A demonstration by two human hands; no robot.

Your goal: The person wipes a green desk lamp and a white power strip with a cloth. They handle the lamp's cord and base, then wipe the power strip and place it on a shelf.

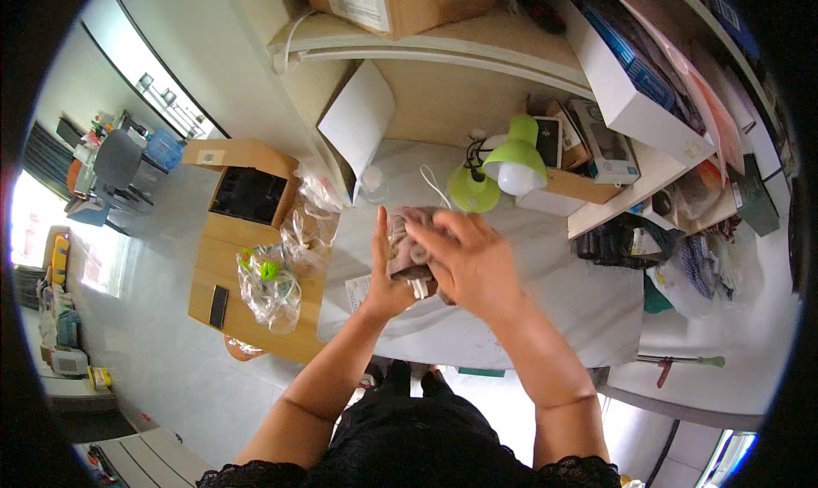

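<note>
Hidden: my right hand (471, 262) lies across most of the mauve-grey, soft-looking bundle with a white cord end (411, 248), so I cannot make out its full shape or what it is made of.
Bundle: it sits between my two palms, held up over the pale grey table top (562, 313), just in front of the lamp; only its ribbed upper edge and a short white stub at the bottom show.
Left hand: my left hand (385, 271) stands upright behind the bundle, palm against it, fingers straight and spread rather than curled.
Right hand: fingers bent over the front of the bundle, pressing it toward my left palm; the fingertips are turned away, so how tightly they close I cannot tell.
Lamp: a lime-green glossy plastic desk lamp with a round base and white bulb (515, 160) stands just behind my hands, its black cable partly behind the shade.
Bags: crinkled clear plastic bags with green pieces inside (271, 285) lie on the flat brown cardboard (223, 258) to my left; their contents are too small to read.
Edges: the shelves above bend and are cut off by the dark rim.
</note>
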